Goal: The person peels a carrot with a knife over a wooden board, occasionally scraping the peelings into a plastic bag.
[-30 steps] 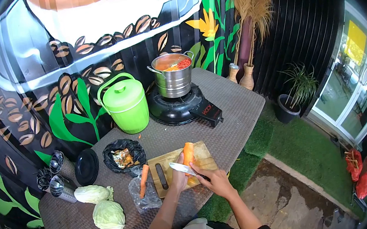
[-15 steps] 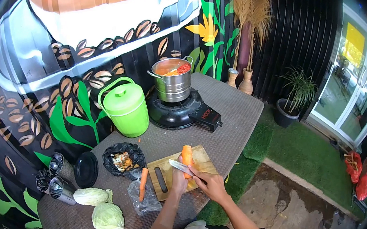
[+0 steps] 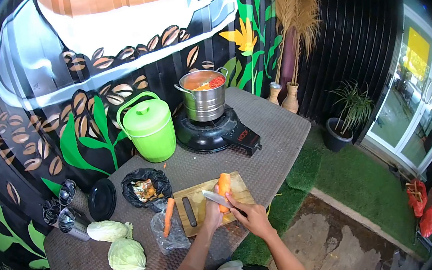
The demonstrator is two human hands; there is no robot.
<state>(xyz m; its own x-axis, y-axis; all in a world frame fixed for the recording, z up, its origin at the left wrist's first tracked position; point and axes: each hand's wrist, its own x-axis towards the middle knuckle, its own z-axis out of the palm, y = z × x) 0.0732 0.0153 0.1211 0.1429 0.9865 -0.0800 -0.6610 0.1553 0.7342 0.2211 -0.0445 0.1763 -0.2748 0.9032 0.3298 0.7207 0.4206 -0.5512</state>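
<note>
Above the wooden cutting board (image 3: 193,191), my left hand (image 3: 213,213) is wrapped round a thick orange carrot (image 3: 224,183), whose upper end points away from me. My right hand (image 3: 253,218) grips a knife (image 3: 216,198), its blade lying across the carrot and its tip pointing up and left. A dark-handled utensil or slot shows on the board's left part; I cannot tell which. A second, thinner carrot (image 3: 169,216) lies on a clear plastic bag (image 3: 177,239) left of the board.
A steel pot (image 3: 205,101) of red and orange food stands on a black stove (image 3: 208,135). Left of it are a green lidded bucket (image 3: 149,129), a black bag of scraps (image 3: 164,187), cabbages (image 3: 127,257), utensil holders (image 3: 73,224) and black plates (image 3: 101,200).
The carrot and knife have shifted slightly to the right, with the carrot held more upright. Both hands keep their hold.
</note>
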